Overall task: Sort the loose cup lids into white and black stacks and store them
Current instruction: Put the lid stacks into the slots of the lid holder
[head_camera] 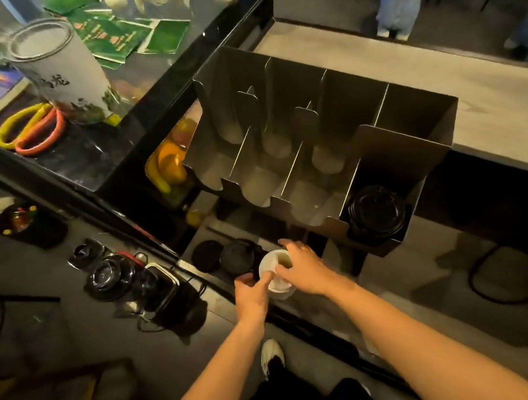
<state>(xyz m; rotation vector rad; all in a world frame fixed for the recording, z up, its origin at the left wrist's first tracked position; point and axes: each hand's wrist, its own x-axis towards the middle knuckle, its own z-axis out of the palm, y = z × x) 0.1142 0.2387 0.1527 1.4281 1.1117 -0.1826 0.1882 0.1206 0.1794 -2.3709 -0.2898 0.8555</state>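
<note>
White lids point(278, 272) in left hand point(252, 294) and right hand point(302, 267), near holder point(330, 224) rim.

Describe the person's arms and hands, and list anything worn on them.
The left hand and right hand are bare: no gloves, and no rings that show. The forearms are uncovered too, with no sleeves, watch or bracelet in view down to the lower edge of the picture.
</note>
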